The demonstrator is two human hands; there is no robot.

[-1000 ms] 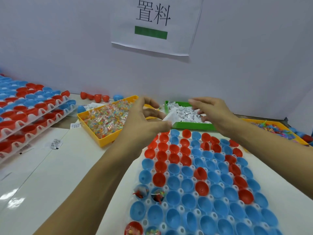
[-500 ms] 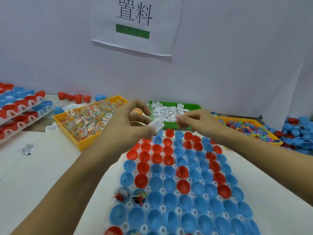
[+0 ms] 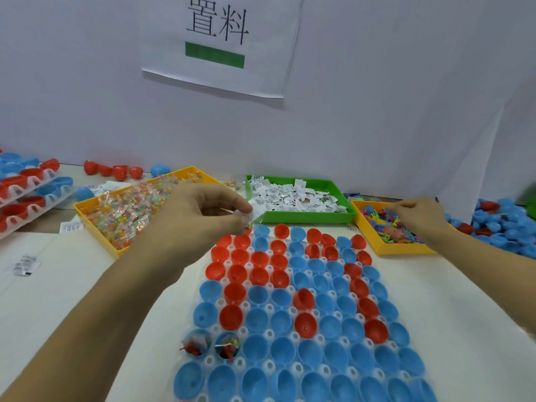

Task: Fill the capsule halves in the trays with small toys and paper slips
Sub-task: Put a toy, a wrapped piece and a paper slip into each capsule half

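- Capsule tray [image 3: 293, 369]: a white plastic tray of open red and blue capsule halves lies on the table in front of the person, running from the near edge of view towards the bins at the back.
- Filled halves [image 3: 213, 345]: two blue halves, side by side at the tray's near left, hold small toys and wrapped pieces. The rest of the visible halves appear unfilled.
- Left hand [image 3: 200, 219]: held above the tray's far left corner, fingers curled, thumb and fingertips pinching white paper slips [image 3: 256, 211].
- Right hand [image 3: 417, 217]: reaches into the right-hand yellow bin [image 3: 403, 250], fingers curled down among the small multicoloured toys [image 3: 385, 227]. Whether a toy is actually gripped cannot be told.
- Green bin [image 3: 304, 217]: just behind the tray, between the two yellow bins, filled with folded printed paper slips.
- Left yellow bin [image 3: 87, 213]: behind and left of the tray, filled with clear-wrapped coloured pieces.
- Stacked trays [image 3: 26, 195]: at far left, loaded with red and blue halves.
- Loose capsule halves [image 3: 504, 227]: a heap of blue and red at far right; a few more lie along the wall at back left.
- Stray slip [image 3: 26, 265]: on the table at left, well apart from the tray.
- Wall sign [image 3: 220, 42]: white sheet with black characters and a green bar.
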